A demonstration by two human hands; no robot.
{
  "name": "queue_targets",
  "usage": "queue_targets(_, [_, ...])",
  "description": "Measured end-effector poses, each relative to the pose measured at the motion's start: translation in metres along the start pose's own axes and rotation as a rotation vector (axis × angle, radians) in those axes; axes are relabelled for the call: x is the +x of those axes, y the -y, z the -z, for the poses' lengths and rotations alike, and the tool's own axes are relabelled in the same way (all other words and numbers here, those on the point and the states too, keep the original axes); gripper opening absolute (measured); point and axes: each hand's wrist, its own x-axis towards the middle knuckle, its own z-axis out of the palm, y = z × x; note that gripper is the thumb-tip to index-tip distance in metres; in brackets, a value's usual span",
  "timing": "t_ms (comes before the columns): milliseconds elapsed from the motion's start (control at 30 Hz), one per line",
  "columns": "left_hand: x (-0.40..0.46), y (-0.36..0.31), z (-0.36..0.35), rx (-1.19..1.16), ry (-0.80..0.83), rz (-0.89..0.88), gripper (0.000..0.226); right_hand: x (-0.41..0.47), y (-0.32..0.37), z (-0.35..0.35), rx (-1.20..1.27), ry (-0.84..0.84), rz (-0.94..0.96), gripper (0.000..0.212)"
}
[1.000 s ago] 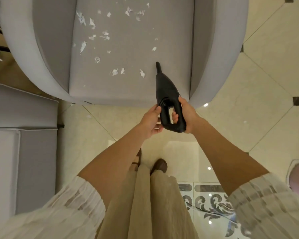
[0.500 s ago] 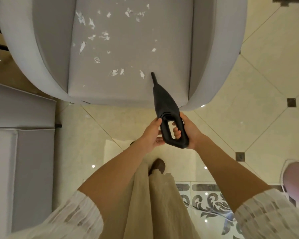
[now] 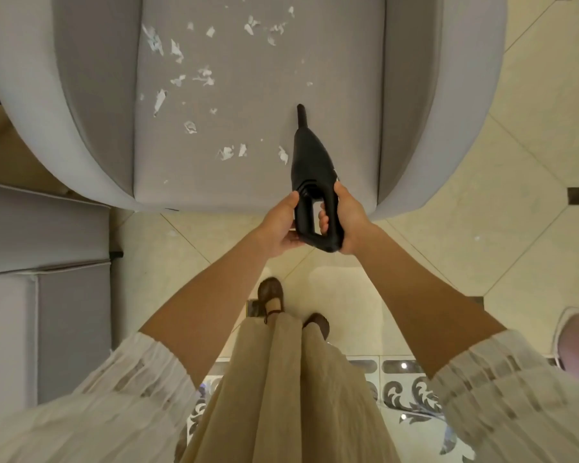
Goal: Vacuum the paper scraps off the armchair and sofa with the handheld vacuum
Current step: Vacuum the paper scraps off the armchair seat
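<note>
From the head view, a person is standing at the front edge of the grey armchair [image 3: 331,61], both arms reaching forward over it. The right hand [image 3: 350,217] is gripping the loop handle of the black handheld vacuum [image 3: 310,172], its fingers [image 3: 322,218] curling through the opening and clamping round the grip. The left hand [image 3: 278,225] is cupping the handle's other side, thumb lying along the body, fingers curling underneath it.

The vacuum's narrow nozzle is pointing away from the person, over the right part of the seat cushion, near the inner wall of the right armrest. The paper scraps [image 3: 201,76] are lying scattered mostly across the left and far parts of the cushion; a few pieces are sitting just left of the vacuum's body, near the seat's front edge. A bare strip of cushion is running between the nozzle and the right armrest.

The grey sofa [image 3: 47,235] is standing to the left, its corner close to the armchair's curved left arm. Open tiled floor [image 3: 515,162] is spreading out to the right of the armchair and under the person's brown shoes [image 3: 270,292].
</note>
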Motion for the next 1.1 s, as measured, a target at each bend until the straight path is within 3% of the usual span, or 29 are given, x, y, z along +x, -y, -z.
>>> queue_targets(200, [-0.014,0.028,0.005,-0.167,0.044,0.084,0.047,-0.008,-0.034,-0.002,-0.084,-0.08,0.055,0.057])
queue_targets(467, [-0.029,0.062,0.002,-0.213,0.065,0.162,0.052,-0.023,-0.064,0.01,-0.186,-0.15,0.108,0.06])
queue_targets(900, [0.001,-0.05,-0.012,-0.145,0.037,0.123,0.046,0.0,0.041,-0.036,-0.229,-0.175,0.158,0.053])
queue_targets(1100, [0.005,-0.07,-0.012,-0.142,0.049,0.115,0.048,0.003,0.06,-0.047,-0.263,-0.184,0.165,0.054])
